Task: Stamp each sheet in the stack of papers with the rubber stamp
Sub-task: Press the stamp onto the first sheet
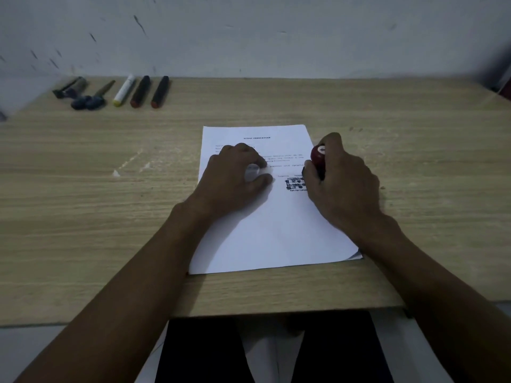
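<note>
rubber stamp (318,157): red knob, R hand (343,183) gripping | L hand (235,175) flat on top sheet (271,230)

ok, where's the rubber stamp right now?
Head view: the rubber stamp is gripped in the right hand, over the top sheet's right edge, beside a stamp print.

Light wood-grain table (83,189), set against a pale wall. Stack of papers (265,230) lying at centre. Row of markers (124,91) resting toward eleven o'clock, near the far edge.
</note>
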### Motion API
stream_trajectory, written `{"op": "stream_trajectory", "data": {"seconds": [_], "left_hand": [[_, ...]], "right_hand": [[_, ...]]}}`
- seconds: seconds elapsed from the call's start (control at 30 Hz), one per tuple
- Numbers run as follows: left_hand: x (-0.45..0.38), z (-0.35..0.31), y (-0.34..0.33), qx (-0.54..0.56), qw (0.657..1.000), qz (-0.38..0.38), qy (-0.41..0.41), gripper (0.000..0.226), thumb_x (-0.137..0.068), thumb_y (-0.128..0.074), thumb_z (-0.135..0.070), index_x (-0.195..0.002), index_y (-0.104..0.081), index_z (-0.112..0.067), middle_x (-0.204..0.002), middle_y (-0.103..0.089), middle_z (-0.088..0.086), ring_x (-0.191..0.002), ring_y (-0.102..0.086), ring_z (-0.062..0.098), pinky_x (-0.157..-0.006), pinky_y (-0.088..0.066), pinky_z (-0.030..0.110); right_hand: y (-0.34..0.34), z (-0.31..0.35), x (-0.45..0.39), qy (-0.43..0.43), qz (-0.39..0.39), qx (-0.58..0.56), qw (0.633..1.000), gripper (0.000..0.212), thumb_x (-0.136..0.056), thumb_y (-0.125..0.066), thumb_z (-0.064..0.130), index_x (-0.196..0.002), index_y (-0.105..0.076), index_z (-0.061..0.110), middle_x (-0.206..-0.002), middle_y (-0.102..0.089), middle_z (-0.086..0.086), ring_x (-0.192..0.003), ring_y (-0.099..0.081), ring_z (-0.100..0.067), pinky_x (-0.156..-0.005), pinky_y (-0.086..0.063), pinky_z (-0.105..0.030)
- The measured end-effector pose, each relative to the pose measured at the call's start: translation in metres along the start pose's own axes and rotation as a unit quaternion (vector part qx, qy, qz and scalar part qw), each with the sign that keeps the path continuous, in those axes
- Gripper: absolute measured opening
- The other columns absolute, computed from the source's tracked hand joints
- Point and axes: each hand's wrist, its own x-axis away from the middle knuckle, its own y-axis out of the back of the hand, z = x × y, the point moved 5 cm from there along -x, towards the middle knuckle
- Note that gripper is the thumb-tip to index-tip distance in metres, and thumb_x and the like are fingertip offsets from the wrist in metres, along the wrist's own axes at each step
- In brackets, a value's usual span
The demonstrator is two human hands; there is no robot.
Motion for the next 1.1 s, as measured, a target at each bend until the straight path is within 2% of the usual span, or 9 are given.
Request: {"op": "stream_trajectory", "data": {"seconds": [0.43,0.63,0.8,0.93,1.0,1.03,1.1], "left_hand": [[0.005,-0.006,0.002,0.005,1.000,-0.002,0.009,0.040,-0.074,-0.054,-0.042,-0.099,-0.069,-0.016,-0.108,-0.067,-0.001,-0.109,-0.057,0.022,-0.097,-0.041,0.040],[0.007,-0.010,0.003,0.008,1.000,-0.002,0.015,0.041,-0.073,-0.053,-0.042,-0.098,-0.069,-0.014,-0.107,-0.067,-0.001,-0.108,-0.057,0.022,-0.097,-0.040,0.040],[0.008,-0.009,0.003,-0.009,1.000,0.006,0.011,0.043,-0.074,-0.051,-0.044,-0.101,-0.068,-0.016,-0.109,-0.066,-0.001,-0.109,-0.057,0.022,-0.096,-0.040,0.039],[0.009,-0.010,0.007,-0.006,1.000,-0.003,0.015,0.042,-0.074,-0.051,-0.043,-0.100,-0.069,-0.016,-0.109,-0.066,-0.002,-0.108,-0.057,0.021,-0.095,-0.041,0.039],[0.009,-0.011,0.007,-0.006,1.000,-0.005,0.016,0.042,-0.074,-0.051,-0.043,-0.100,-0.069,-0.017,-0.109,-0.066,-0.002,-0.108,-0.056,0.021,-0.095,-0.041,0.039],[0.009,-0.012,0.006,-0.009,1.000,-0.003,0.015,0.042,-0.074,-0.050,-0.044,-0.100,-0.069,-0.017,-0.110,-0.066,-0.002,-0.108,-0.056,0.021,-0.096,-0.041,0.039],[0.008,-0.010,0.006,-0.016,1.000,0.003,0.015,0.041,-0.075,-0.050,-0.045,-0.100,-0.069,-0.018,-0.110,-0.066,-0.002,-0.109,-0.057,0.021,-0.095,-0.042,0.040]], "right_hand": [[0.001,0.001,0.003,-0.005,0.002,0.009,1.000,0.023,-0.093,-0.052,0.029,-0.108,-0.045,0.013,-0.069,-0.046,0.010,-0.062,-0.041,-0.021,-0.059,-0.026,-0.031],[0.002,0.000,0.001,-0.014,0.015,0.018,1.000,0.025,-0.093,-0.052,0.032,-0.108,-0.045,0.014,-0.060,-0.030,0.016,-0.061,-0.038,-0.021,-0.061,-0.025,-0.032],[0.004,0.001,0.001,-0.007,0.009,-0.031,0.999,0.022,-0.093,-0.052,0.031,-0.106,-0.045,0.014,-0.072,-0.051,0.008,-0.063,-0.045,-0.021,-0.058,-0.031,-0.032],[0.007,-0.002,-0.001,-0.005,0.023,-0.121,0.992,0.020,-0.093,-0.057,0.030,-0.103,-0.048,0.016,-0.074,-0.062,0.005,-0.068,-0.061,-0.021,-0.060,-0.046,-0.035],[0.012,-0.011,-0.005,-0.027,0.001,-0.172,0.985,0.018,-0.092,-0.061,0.030,-0.100,-0.051,0.018,-0.073,-0.063,0.010,-0.067,-0.061,-0.006,-0.059,-0.047,-0.028],[0.015,-0.017,-0.007,-0.041,-0.016,-0.194,0.980,0.017,-0.091,-0.062,0.030,-0.098,-0.052,0.018,-0.074,-0.062,0.012,-0.069,-0.060,0.000,-0.059,-0.045,-0.020],[0.020,-0.032,-0.011,-0.079,-0.052,-0.228,0.969,0.018,-0.089,-0.064,0.031,-0.098,-0.054,0.018,-0.080,-0.061,0.015,-0.074,-0.058,0.003,-0.063,-0.041,-0.010]]}}
